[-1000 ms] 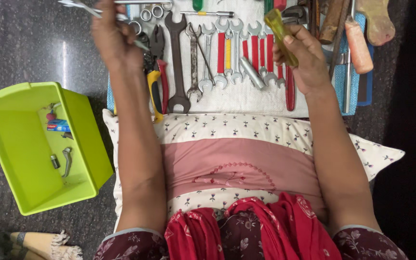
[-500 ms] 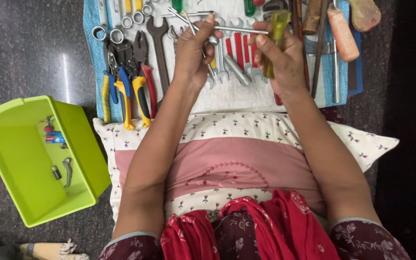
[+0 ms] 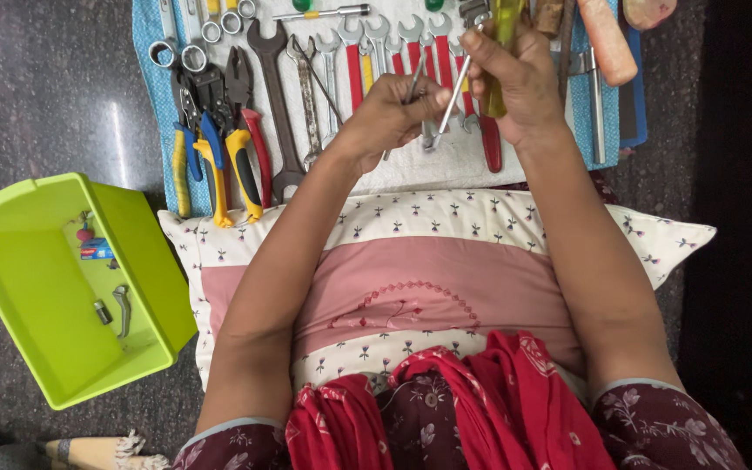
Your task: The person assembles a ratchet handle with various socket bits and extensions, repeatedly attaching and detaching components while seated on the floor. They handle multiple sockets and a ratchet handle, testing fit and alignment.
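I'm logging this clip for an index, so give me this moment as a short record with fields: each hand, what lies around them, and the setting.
left hand: pinches a thin metal rod
right hand: holds a yellow-green screwdriver handle, its metal shaft slanting toward the left hand
under the hands: spanners and pliers laid out on a cloth
lap: patterned pillow
to the left: lime green bin holding a few small parts
floor: dark stone

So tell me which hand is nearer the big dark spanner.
Left. The left hand hovers just right of the spanner, pinching a thin metal rod. The right hand is farther right, holding a yellow-handled screwdriver.
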